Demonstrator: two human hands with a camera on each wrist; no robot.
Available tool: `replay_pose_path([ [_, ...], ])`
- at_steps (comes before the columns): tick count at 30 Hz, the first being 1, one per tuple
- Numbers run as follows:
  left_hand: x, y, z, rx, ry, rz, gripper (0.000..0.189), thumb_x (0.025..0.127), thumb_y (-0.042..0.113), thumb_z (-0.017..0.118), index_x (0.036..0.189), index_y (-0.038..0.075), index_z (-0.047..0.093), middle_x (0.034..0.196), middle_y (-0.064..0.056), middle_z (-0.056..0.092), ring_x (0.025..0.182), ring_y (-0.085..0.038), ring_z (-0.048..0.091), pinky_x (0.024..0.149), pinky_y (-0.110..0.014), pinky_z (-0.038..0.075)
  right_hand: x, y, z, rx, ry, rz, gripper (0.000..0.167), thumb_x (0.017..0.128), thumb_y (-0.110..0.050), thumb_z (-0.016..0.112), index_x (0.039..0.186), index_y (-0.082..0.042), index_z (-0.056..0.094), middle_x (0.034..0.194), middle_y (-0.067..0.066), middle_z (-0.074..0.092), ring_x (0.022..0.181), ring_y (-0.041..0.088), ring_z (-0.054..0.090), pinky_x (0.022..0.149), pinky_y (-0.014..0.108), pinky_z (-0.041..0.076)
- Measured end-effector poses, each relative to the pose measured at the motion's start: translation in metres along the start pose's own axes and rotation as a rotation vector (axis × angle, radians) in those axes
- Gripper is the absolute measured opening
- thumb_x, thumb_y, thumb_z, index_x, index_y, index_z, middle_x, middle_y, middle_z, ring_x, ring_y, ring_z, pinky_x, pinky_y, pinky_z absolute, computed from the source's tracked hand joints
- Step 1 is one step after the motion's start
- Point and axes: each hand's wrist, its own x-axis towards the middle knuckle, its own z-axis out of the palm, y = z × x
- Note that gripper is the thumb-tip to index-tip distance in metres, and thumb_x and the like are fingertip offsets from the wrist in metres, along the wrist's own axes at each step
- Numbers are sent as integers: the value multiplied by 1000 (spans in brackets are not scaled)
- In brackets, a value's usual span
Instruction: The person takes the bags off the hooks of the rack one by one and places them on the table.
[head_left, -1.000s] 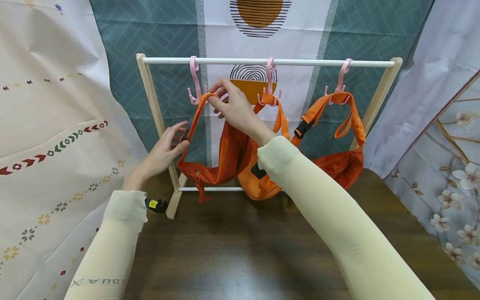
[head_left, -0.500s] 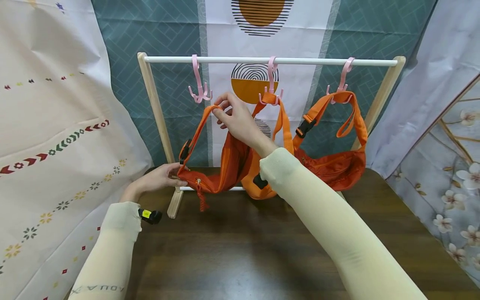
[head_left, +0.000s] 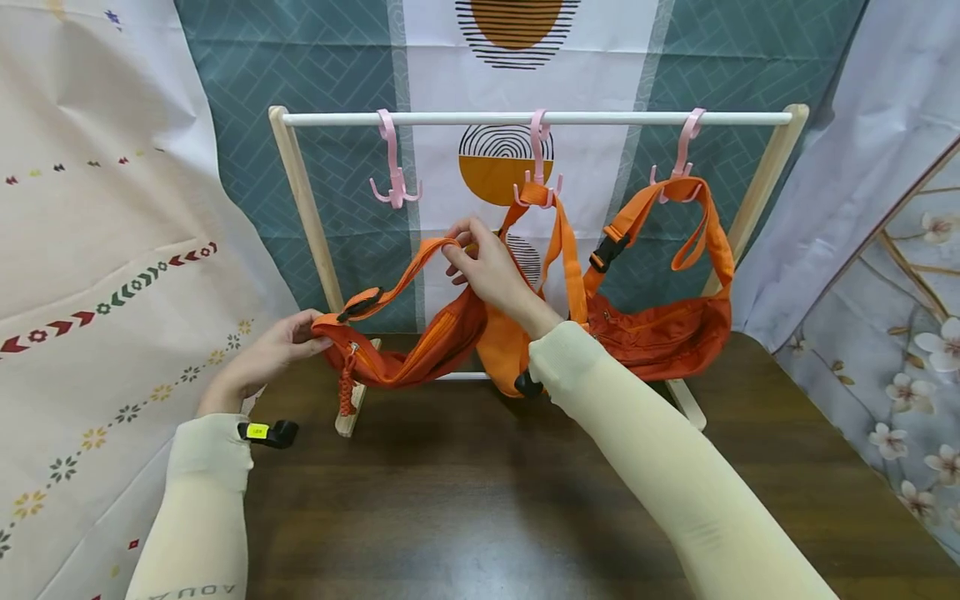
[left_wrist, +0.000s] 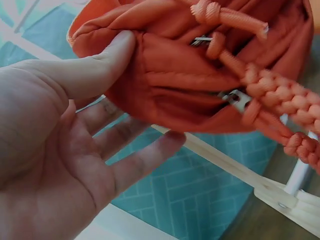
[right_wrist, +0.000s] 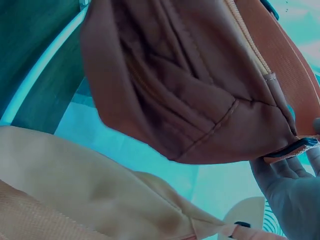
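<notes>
We see the left hand (head_left: 273, 350) pinching the end of the red bag (head_left: 390, 367), lower fingers (left_wrist: 145, 163) spread loose. Higher up, we've the right hand (head_left: 491, 271) pinching its orange strap (head_left: 408, 272).

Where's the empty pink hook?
In the head view, the empty pink hook hangs leftmost of three on the white rail, above the red bag the left hand grips.

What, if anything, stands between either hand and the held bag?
Nothing visible: the left hand pinches the bag by one end, the right hand holds its strap. The middle bag hangs alongside, not between.
</notes>
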Motion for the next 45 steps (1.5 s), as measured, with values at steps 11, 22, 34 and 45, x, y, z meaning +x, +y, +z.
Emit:
replay_pose_path([
  [11,-4,22,-15,-303,154,140,22,109,5,52,127,13,58,109,2,70,88,-10,70,77,-22,58,-15,24,-5,60,-22,46,20,109,-12,55,126,-1,53,107,15,60,81,25,67,80,48,61],
  [22,11,65,-12,-481,351,277,14,107,11,55,120,6,56,102,-4,66,86,-9,68,71,-17,56,-45,52,4,13,-122,73,30,108,-14,57,134,0,64,107,18,66,88,26,65,74,25,52],
  [34,15,98,-3,-544,390,314,14,104,10,59,118,7,58,107,-6,67,92,-11,70,77,-19,58,-82,75,23,94,-227,100,33,109,-17,55,138,-3,62,112,12,70,94,18,65,84,29,55],
  [45,4,96,2,-640,568,257,23,100,13,67,120,5,58,106,-6,68,89,-11,71,75,-19,58,-110,94,38,289,-132,87,54,96,4,70,147,-2,53,133,20,61,107,25,67,93,51,58],
])
